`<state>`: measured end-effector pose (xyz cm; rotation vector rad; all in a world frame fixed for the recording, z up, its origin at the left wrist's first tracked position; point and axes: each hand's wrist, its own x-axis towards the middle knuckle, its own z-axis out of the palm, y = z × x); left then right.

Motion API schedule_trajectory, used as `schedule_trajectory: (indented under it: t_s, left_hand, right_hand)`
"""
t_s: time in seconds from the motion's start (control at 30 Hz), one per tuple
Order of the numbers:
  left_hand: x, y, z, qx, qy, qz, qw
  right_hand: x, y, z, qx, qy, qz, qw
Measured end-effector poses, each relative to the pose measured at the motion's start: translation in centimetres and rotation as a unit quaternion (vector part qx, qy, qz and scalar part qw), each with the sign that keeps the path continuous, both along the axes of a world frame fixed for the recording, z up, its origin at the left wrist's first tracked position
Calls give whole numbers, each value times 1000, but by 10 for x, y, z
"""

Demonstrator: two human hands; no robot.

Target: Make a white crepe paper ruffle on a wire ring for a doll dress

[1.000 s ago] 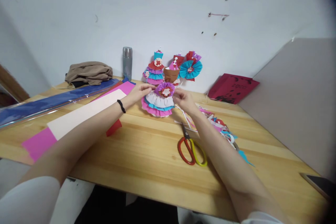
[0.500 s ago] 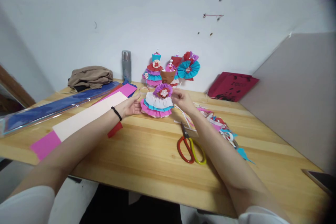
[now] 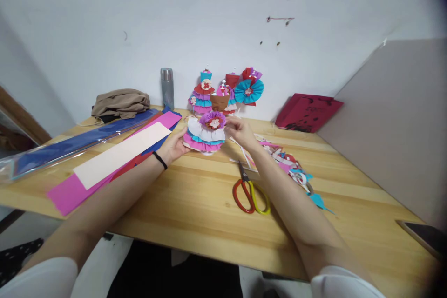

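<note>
A small crepe-paper dress with a brown bodice, a purple and red flower at the waist and white, blue and pink ruffles stands upright over the table. My left hand, a black band at its wrist, grips the left edge of the skirt, its fingertips partly hidden behind the paper. My right hand is closed in a pinch at the dress's right side, beside the flower. Scissors with one red and one yellow handle lie on the table near my right forearm.
Finished paper dresses and a blue paper rosette stand by the wall. Paper strips and a plastic-wrapped blue pack lie left. Paper scraps, a red bag, a flask and a brown cloth are around.
My left hand has come in from lying open beside the skirt to grip its left edge. The dress has shifted slightly left and tilted a little; my right hand stays at its right side.
</note>
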<state>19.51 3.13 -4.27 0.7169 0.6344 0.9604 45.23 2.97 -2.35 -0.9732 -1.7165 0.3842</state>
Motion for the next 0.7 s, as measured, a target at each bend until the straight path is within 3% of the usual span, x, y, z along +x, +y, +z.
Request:
schedule_trajectory:
  t_s: [0.13,0.43,0.7]
  left_hand:
    - [5,-4,-1,9,-41,30,999]
    - [9,-10,0,32,-30,48,998]
    - [12,-9,-8,37,5,59,998]
  right_hand:
    - [0,-1,0,-8,8,-1,1000]
    - [1,0,-3,-19,25,1,999]
    - [1,-1,-7,-41,31,-8,999]
